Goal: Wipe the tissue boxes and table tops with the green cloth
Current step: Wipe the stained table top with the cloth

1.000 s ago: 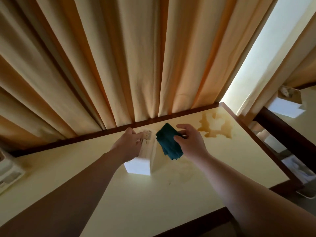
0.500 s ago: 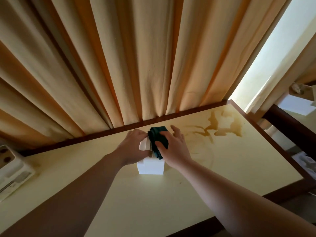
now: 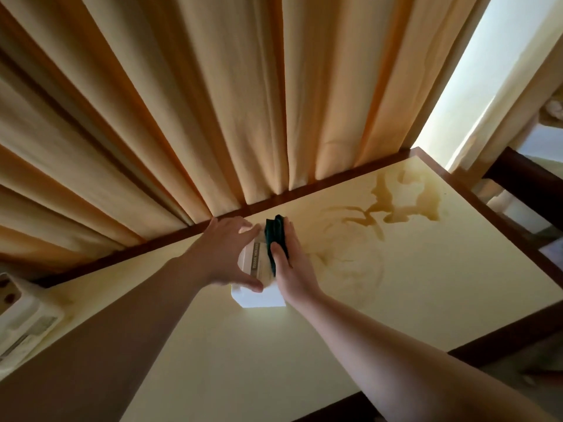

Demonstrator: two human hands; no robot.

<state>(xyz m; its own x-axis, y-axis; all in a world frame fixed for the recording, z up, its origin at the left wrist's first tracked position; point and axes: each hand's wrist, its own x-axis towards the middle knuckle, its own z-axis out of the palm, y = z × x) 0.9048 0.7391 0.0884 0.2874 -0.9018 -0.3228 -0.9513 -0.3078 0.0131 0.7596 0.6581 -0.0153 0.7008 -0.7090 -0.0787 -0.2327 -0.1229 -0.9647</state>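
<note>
Box (image 3: 259,296): white tissue box, upright on the table, near the far edge and about midway along it. Top face bears a strip of printed lettering, too blurred to read. Lower front face bare and lit.

Cloth (image 3: 275,239): dark green, bunched, lying against the box's top and right side, pressed there by the right hand.

Right hand (image 3: 289,266): on the right of the box, thumb over the cloth near the top, fingers curled round the cloth's far side; grip clamped on the cloth.

Left hand (image 3: 227,254): on the left of the box, fingers spread over the far top corner, thumb against the near upper edge; grip closed round the box, steadying it.

Table (image 3: 396,300): pale yellow top with dark brown wooden border. Both forearms reach over it from the near edge.

Stain (image 3: 405,202): brownish, irregular, in the far right corner of the table, with fainter curved smears trailing from it to a spot just right of the box.

Curtain (image 3: 213,102): tan and orange pleats hanging behind the far edge, filling the upper view.

Window gap (image 3: 472,71): bright strip right of the curtain.

Tray (image 3: 24,318): white moulded item at the table's left end, partly out of view.
</note>
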